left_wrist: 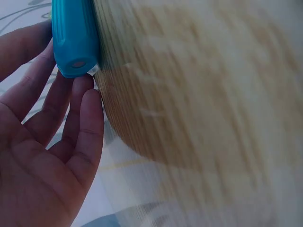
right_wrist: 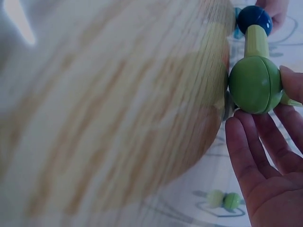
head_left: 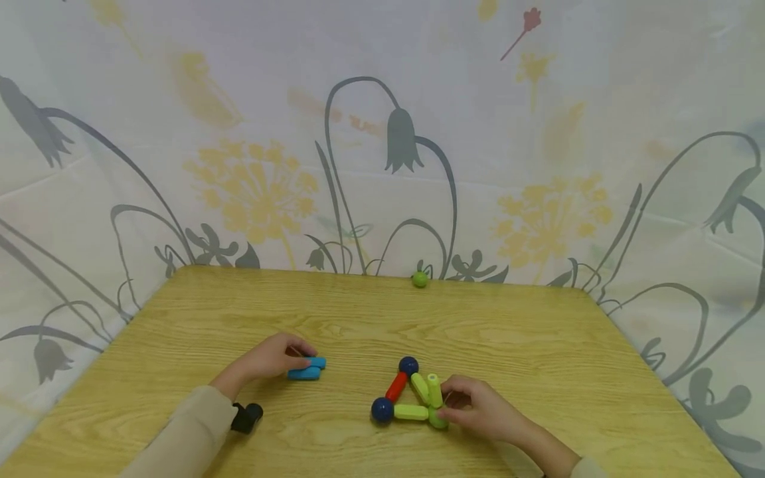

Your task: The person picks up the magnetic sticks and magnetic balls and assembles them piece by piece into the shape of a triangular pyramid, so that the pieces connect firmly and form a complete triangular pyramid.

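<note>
Blue rods (head_left: pixel 305 374), two in number, lie side by side on the wood-grain bench (head_left: pixel 352 312), left of the centre. The left hand (head_left: pixel 271 358) grasps them, with the thumb on the farther rod.

A triangular frame lies to their right, well apart. Its corners are a far navy ball (head_left: pixel 409 366), a near navy ball (head_left: pixel 382 410) and a green ball (head_left: pixel 438 419). One red rod (head_left: pixel 396 387) joins the navy balls; two pale-green rods (head_left: pixel 410 412) run from these to the green ball. An additional raised rod (head_left: pixel 434 390), also pale green, projects upward from the green ball. The right hand (head_left: pixel 483 408) holds this corner, its thumb and fingers gripping the green ball.

A small green sphere (head_left: pixel 420 279) is located at the far bench edge, before a flower-print sheet (head_left: pixel 370 40).
</note>
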`<state>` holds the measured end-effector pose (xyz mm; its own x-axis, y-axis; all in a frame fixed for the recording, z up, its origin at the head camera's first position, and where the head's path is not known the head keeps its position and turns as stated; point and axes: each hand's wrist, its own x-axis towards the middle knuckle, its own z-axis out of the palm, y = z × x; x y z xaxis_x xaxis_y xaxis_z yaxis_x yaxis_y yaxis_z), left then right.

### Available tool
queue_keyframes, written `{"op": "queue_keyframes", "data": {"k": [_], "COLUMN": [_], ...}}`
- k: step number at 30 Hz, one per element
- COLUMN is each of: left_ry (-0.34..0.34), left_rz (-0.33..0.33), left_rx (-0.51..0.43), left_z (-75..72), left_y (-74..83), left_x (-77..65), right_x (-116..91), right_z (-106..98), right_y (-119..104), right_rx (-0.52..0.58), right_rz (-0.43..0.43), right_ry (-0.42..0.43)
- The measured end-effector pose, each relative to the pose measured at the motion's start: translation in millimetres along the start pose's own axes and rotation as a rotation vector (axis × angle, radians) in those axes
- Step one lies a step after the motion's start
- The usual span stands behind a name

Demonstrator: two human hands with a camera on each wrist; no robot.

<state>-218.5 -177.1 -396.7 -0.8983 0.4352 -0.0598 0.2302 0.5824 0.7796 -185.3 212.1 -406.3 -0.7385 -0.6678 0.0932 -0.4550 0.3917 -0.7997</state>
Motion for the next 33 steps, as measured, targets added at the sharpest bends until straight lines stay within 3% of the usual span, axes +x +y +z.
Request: {"op": "queue_keyframes", "data": {"k": [11,18,33], "left_ry": [-0.001,0.098,0.195], "left_rz": [0.011,-0.023,0.011], "left_rx": [0.071,0.061,-0.035], "left_z": [0.0,2.7,33.2], "left_y": [-1.5,-0.2,41.2], "left_x": [4.0,5.5,20.7], "right_x": [2,3,4], "right_z": [-1,0,0], "right_y": [2,2,1], "right_rx": [-0.010,0.011,0.032], "right_rz": [-0.007,-0.026,-0.005], "right_ry": [-0.005,-0.013,-0.026]}}
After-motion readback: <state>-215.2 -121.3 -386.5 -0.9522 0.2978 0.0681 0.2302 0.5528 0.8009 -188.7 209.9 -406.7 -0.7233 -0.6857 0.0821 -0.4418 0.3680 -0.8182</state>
